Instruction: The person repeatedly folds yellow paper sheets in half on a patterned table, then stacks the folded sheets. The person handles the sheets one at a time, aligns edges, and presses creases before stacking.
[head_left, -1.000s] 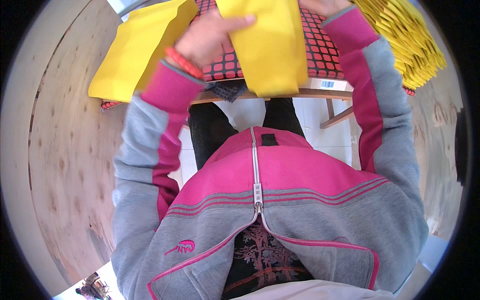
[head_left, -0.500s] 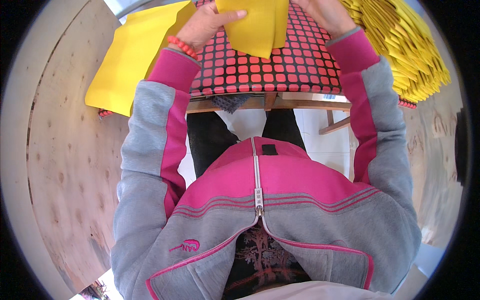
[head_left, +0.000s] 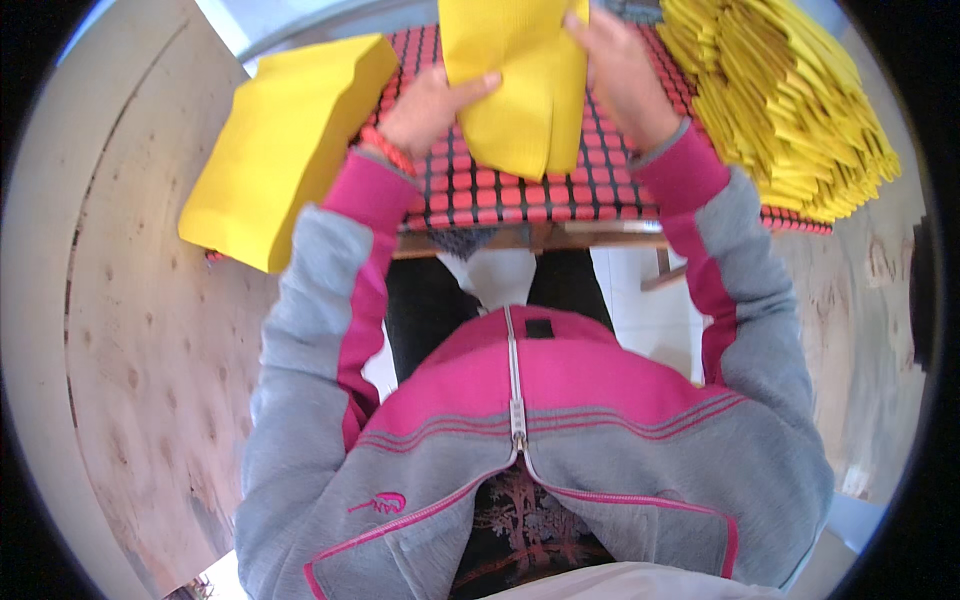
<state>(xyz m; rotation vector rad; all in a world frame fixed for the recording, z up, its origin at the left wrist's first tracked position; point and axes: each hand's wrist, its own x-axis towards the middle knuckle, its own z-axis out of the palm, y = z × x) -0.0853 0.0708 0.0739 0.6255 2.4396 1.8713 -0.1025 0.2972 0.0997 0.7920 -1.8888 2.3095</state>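
A folded yellow sheet, paper or thin fabric, hangs from the top edge of the picture over a red-and-black checked table cover. A slit or fold line runs up from its pointed lower edge. My left hand, with a red bead bracelet at its wrist, is closed on the sheet's left edge, thumb lying on top. On the other side my right hand pinches the right edge, slightly blurred, its thumb tip over the sheet. The sheet's far end is out of view.
To the left lies a thick stack of flat yellow sheets, overhanging the table's edge. A large heap of folded yellow pieces stands at the right. Wooden boards flank me, and a wooden table frame shows under the cover.
The whole scene sits lower in the picture. Both hands and the folded sheet have come a little nearer to me, and more of the right hand's fingers shows at the sheet's edge.
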